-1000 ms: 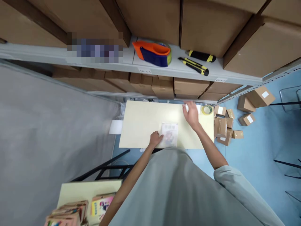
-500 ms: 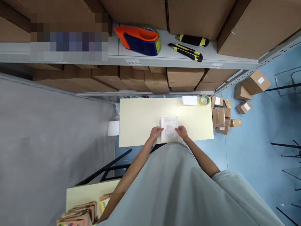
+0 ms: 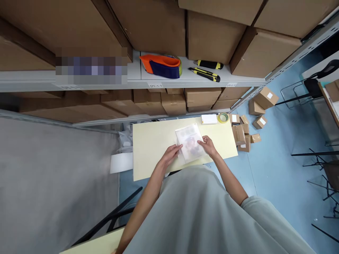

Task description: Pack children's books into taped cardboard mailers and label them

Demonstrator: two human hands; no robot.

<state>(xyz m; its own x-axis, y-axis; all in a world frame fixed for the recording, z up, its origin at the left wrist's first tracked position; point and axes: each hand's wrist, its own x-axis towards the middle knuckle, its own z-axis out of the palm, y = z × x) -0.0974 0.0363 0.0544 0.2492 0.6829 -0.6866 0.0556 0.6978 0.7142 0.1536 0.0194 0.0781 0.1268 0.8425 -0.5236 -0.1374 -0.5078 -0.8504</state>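
Both hands hold a flat, whitish, semi-transparent wrapped packet [image 3: 190, 143] above the pale yellow table [image 3: 150, 148]. Faint print shows through its wrapping, but what is inside I cannot make out. My left hand [image 3: 170, 155] pinches the packet's left edge between thumb and fingers. On the opposite side my right hand [image 3: 208, 145] grips the right edge, its thumb lying on top. The packet is tilted, with its top turned a little to the left.
A white box [image 3: 209, 119] and a tape roll [image 3: 223, 118] sit at the table's back right. Above is a shelf [image 3: 169, 84] bearing cartons, an orange-blue tape dispenser [image 3: 165, 67] and two utility knives [image 3: 205, 74]. Small parcels [image 3: 239, 134] lie on the floor to the right.
The packet has come up off the table, nearer to me, and turned slightly anticlockwise. Both hands rose with it, still gripping its sides. My view has shifted too.
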